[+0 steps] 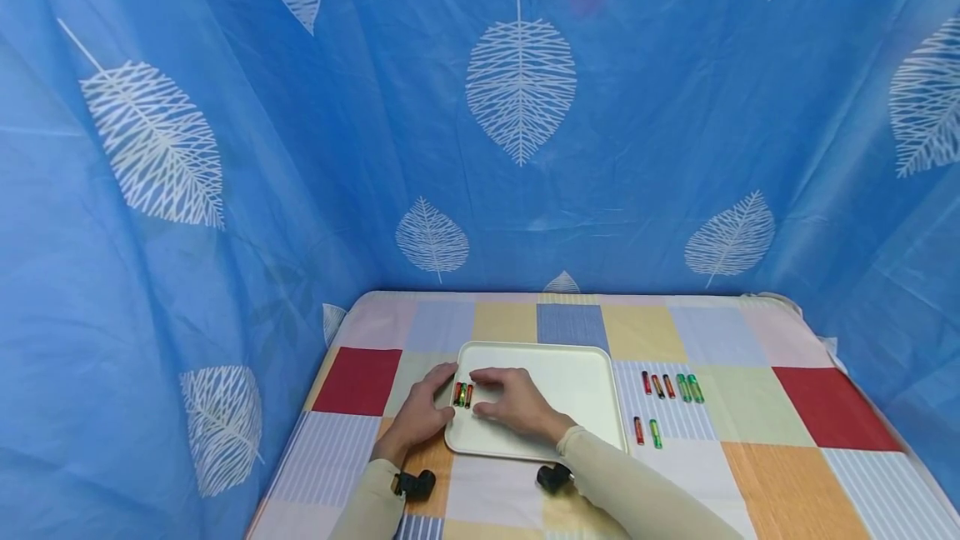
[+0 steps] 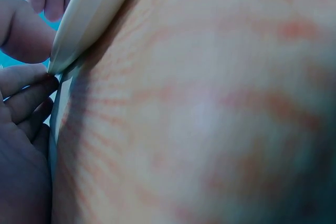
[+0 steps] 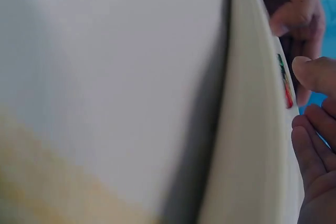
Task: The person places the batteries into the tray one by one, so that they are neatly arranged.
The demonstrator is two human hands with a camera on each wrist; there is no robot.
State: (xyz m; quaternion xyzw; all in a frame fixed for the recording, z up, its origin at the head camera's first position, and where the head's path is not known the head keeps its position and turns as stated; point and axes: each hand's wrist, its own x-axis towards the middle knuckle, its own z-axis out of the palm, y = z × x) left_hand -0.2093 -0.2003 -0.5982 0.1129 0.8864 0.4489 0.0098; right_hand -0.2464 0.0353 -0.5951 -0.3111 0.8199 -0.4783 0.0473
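Observation:
Three small batteries (image 1: 463, 395), red and green, lie side by side near the left edge of a white tray (image 1: 555, 373). My left hand (image 1: 420, 411) rests at the tray's left rim, with thumb and fingers spread beside the batteries. In the left wrist view, the left hand (image 2: 21, 124) touches the tray's rim (image 2: 84, 19). My right hand (image 1: 521, 400) hovers over the tray just right of the batteries, thumb and fingers apart and nothing between them. The right wrist view shows the right hand (image 3: 320, 135) with loosely bent fingers near a battery (image 3: 285, 80).
Right of the tray, several red batteries (image 1: 657, 385) and two green batteries (image 1: 690, 388) stand in a row on the patchwork tablecloth (image 1: 802, 482). Closer to me lie a red battery (image 1: 638, 430) and a green battery (image 1: 656, 433). A blue leaf-patterned curtain (image 1: 622, 148) surrounds the table.

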